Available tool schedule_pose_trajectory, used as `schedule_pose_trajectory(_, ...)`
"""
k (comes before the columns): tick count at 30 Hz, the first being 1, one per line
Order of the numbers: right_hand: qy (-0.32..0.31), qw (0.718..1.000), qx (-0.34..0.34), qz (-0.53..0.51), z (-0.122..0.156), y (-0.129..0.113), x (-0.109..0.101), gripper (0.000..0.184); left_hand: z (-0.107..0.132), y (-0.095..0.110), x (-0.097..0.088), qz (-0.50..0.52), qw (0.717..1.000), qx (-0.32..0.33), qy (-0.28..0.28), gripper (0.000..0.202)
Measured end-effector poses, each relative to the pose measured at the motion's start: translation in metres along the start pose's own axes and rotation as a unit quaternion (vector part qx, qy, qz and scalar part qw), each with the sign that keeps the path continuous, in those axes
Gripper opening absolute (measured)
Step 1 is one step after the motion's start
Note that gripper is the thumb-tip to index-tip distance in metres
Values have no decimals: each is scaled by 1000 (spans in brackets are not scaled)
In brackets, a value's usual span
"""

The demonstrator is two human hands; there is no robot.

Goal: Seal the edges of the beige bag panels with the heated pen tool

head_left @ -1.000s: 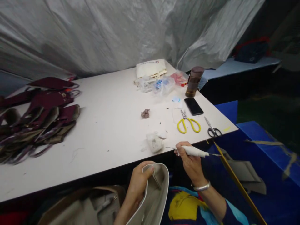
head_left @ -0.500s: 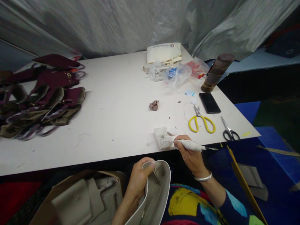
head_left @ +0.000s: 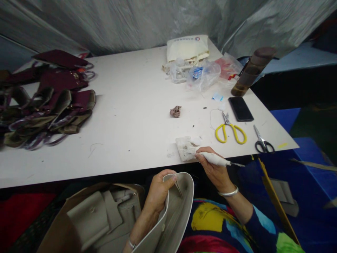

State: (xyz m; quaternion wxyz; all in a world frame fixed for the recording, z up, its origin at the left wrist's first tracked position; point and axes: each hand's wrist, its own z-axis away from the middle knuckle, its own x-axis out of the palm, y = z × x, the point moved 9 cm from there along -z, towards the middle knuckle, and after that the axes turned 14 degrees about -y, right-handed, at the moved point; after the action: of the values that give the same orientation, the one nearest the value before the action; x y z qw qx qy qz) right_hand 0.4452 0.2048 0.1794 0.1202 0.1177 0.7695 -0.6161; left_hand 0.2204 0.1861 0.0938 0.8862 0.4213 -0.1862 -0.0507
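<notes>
My left hand (head_left: 158,191) grips the rim of a beige bag piece (head_left: 173,218) held over my lap, thumb on its inner edge. Pinched in my right hand (head_left: 214,170) is a thin tool with a white wrapped handle (head_left: 217,160). Its tip rests on a small white lump (head_left: 185,149) lying at the near edge of the white table (head_left: 131,116). More beige bag parts (head_left: 97,219) lie at the lower left, below the table edge.
Dark red bags (head_left: 47,102) are piled at the table's left. Yellow scissors (head_left: 230,129), small black scissors (head_left: 262,141), a black phone (head_left: 240,109), a brown bottle (head_left: 252,70), plastic bags (head_left: 202,72), a white pouch (head_left: 187,48) and a brown scrap (head_left: 175,111) lie to the right.
My right hand has moved left, bringing the tool's tip from just off the table edge onto the white lump. The view has tilted down. My left hand keeps its grip.
</notes>
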Motion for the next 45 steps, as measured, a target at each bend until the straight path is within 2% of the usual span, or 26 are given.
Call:
schedule_pose_trajectory(4, -2, 1000, -2, -8, 2, 1, -1, 17, 0, 0, 0, -2, 1000, 3, -4, 39)
schedule_pose_trajectory(9, 40, 999, 3, -21, 13, -6, -11, 21, 0, 0, 2, -11, 1000, 10, -13, 37)
schedule_pose_trajectory(10, 25, 998, 12, -49, 15, -5, -8, 23, 1, 0, 4, -13, 1000, 9, -17, 37)
schedule_pose_trajectory(14, -98, 978, 60, -173, 19, 3, 22, 33, 2, 2, 9, -16, 999, 9, -33, 39)
schedule_pose_trajectory(16, -122, 971, 71, -194, 21, 6, 30, 35, 2, 3, 12, -17, 999, 12, -42, 39)
schedule_pose_trajectory(26, -146, 962, 72, -220, 23, 9, 36, 31, 6, 2, 19, -44, 998, 1, -54, 38)
schedule_pose_trajectory(39, -155, 966, 57, -198, 18, 3, 36, 29, 6, 4, 23, -61, 996, 16, -59, 34)
schedule_pose_trajectory(45, -170, 961, 80, -203, 14, 7, 41, 32, 6, 6, 22, -109, 993, 45, -28, 25)
